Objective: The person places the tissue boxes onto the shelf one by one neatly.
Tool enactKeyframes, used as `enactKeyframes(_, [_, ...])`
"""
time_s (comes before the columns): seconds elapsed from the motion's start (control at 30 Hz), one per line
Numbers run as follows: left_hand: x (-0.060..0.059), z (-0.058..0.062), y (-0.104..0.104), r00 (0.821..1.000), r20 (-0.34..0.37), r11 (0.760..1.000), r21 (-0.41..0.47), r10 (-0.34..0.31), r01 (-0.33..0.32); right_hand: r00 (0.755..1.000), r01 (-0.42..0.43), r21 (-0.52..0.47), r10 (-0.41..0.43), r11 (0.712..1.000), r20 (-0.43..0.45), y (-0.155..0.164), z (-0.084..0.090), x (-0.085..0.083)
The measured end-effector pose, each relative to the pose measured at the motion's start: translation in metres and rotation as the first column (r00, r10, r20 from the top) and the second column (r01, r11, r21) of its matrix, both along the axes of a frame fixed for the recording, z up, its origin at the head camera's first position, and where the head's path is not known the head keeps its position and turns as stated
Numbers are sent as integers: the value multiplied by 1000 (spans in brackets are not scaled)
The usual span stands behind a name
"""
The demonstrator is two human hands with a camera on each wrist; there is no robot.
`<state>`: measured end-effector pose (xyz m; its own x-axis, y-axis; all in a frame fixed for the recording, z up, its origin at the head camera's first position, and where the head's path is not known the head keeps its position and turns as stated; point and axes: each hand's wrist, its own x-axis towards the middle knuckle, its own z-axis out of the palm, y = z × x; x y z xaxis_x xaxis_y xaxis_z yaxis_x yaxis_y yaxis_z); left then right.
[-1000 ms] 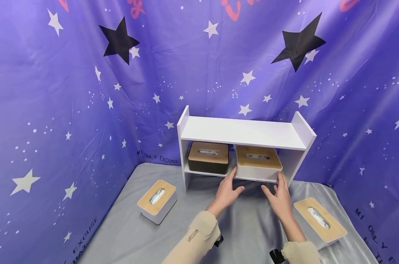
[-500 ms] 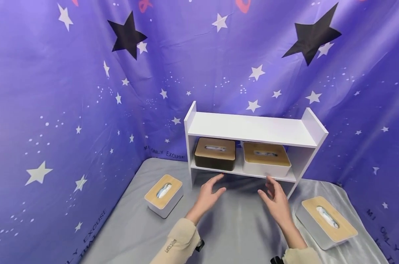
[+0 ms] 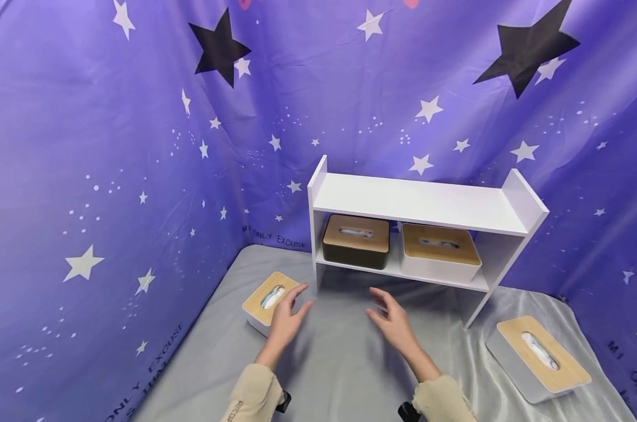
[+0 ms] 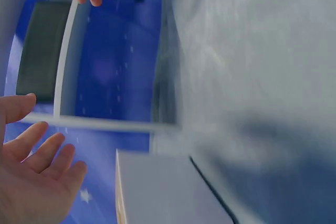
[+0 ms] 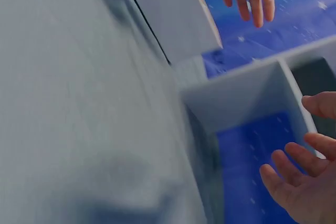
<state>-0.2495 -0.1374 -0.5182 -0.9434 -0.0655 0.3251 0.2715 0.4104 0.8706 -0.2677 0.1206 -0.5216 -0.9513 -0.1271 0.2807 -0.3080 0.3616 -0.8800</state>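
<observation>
In the head view my left hand (image 3: 285, 319) is in the air, overlapping the right side of a white tissue box (image 3: 258, 298) with a light wooden lid. My right hand (image 3: 394, 325) hovers over the grey cloth in front of the shelf, fingers apart and holding nothing. On the lower board of the white shelf (image 3: 418, 202) sit a black tissue box (image 3: 356, 252) at left and a white tissue box (image 3: 440, 266) at right, both with wooden lids. The left wrist view shows the left hand (image 4: 39, 174) with spread, relaxed fingers; the right hand (image 5: 304, 174) looks alike in its own view.
Another white tissue box (image 3: 540, 357) with a wooden lid stands on the cloth at the right. Grey cloth (image 3: 344, 375) covers the surface. A purple curtain (image 3: 276, 70) with stars hangs behind and at both sides.
Both hands have come away from the white tissue box on the shelf and moved left and towards me. The left hand now overlaps the left tissue box. The view has shifted slightly left.
</observation>
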Motion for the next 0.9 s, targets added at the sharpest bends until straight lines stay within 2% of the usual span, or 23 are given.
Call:
enactKeyframes(0.2, [10, -7, -31, 994, -5, 992, 65, 110, -110, 992, -111, -54, 114, 992, 55, -39, -13, -18])
enactKeyframes(0.4, [19, -18, -56, 978, 25, 972, 102, 209, -211, 970, -228, -61, 232, 972, 66, -83, -25, -36])
enactKeyframes(0.5, [24, -19, -61, 967, 49, 960, 117, 249, -253, 958, -273, -47, 276, 961, 78, -99, -27, -44])
enactKeyframes(0.63, [29, -24, -63, 944, 101, 934, 147, 313, -326, 946, -300, -4, 298, 954, 128, -115, -28, -53])
enactKeyframes(0.9, [35, -43, -61, 918, 105, 892, 216, 383, -397, 921, -333, -9, 328, 943, 211, -133, -38, -64])
